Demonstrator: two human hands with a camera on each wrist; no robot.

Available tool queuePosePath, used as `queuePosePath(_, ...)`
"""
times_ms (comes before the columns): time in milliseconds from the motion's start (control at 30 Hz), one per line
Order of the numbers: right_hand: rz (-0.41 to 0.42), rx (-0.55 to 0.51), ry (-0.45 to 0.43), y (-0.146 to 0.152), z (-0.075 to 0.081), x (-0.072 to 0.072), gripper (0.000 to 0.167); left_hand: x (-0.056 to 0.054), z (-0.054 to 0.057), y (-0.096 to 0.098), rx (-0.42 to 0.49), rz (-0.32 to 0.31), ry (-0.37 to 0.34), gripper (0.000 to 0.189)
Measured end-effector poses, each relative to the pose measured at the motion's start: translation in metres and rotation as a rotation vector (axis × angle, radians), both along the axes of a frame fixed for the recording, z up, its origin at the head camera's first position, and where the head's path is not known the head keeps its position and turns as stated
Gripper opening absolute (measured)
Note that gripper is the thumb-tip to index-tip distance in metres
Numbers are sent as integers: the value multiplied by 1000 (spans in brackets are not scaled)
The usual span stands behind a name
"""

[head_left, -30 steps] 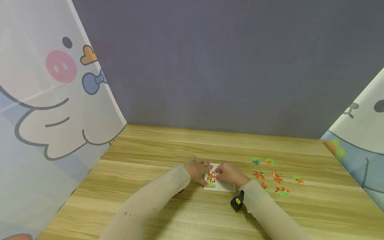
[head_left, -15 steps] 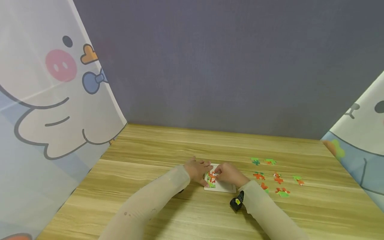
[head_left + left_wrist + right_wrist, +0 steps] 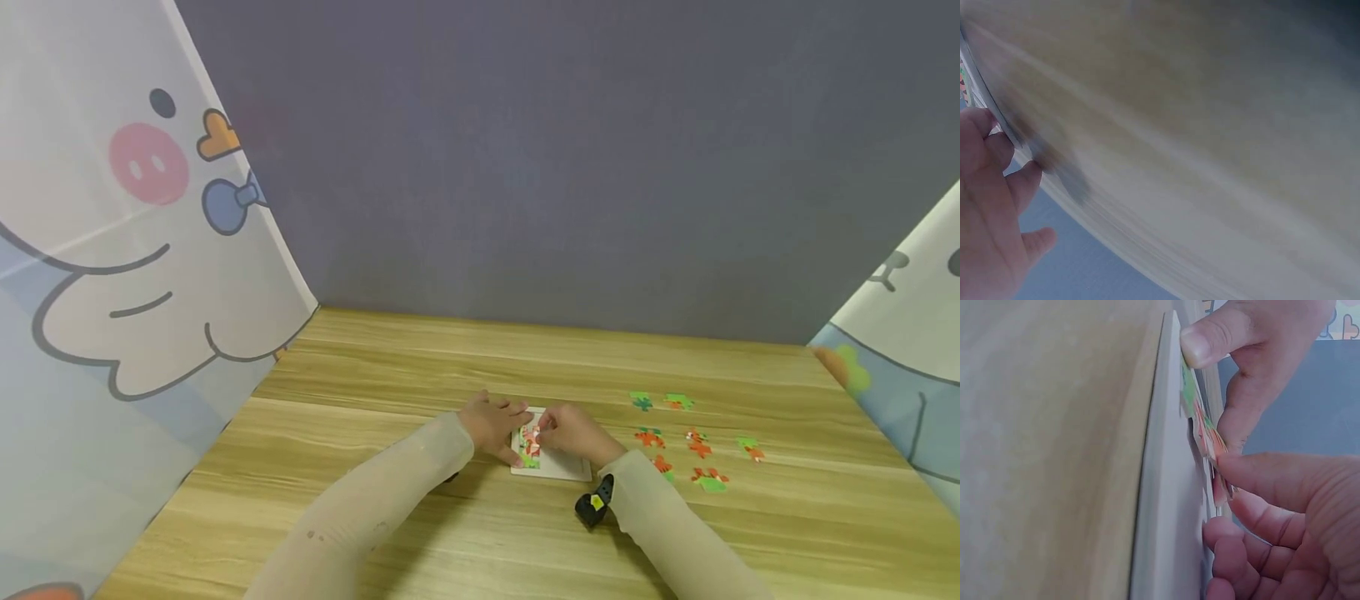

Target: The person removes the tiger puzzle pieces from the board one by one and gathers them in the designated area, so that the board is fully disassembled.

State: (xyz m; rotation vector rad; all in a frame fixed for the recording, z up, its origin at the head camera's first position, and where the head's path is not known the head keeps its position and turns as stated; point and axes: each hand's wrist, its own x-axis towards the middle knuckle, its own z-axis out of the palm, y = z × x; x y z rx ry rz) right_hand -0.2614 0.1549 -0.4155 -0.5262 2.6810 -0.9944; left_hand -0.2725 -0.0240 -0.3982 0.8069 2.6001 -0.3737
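Note:
A white puzzle tray (image 3: pixel 562 468) lies on the table between both hands, with joined green and orange jigsaw pieces (image 3: pixel 528 461) along its left side. My left hand (image 3: pixel 493 427) spreads its fingers over the tray's left edge; in the right wrist view its thumb (image 3: pixel 1200 347) presses on the tray near the green part. With thumb and index finger, my right hand (image 3: pixel 576 435) pinches a jigsaw piece (image 3: pixel 1216 445) at the free side of the joined pieces. That piece is tilted up from the tray surface, its far edge partly covered by the fingers.
Several loose jigsaw pieces lie on the wooden table (image 3: pixel 360 367) to the right, among them a green and teal one (image 3: pixel 641 402) and an orange and green one (image 3: pixel 710 479). A grey panel (image 3: pixel 525 167) stands behind the table, with printed cartoon sheets (image 3: pixel 150 325) at both sides.
Both hands stay almost in place on the tray. The jigsaw pieces by the right fingertips look slightly shifted and tilted. The head view has turned a little.

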Motion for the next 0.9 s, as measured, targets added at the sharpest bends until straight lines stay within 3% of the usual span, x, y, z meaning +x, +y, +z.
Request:
queuePosePath(667, 20, -117, -90, 0, -2, -4, 4, -2, 2, -2, -66, -56, 41, 88)
queuePosePath(900, -50, -240, -169, 5, -7, -1, 5, 0, 1, -1, -66, -63, 44, 84)
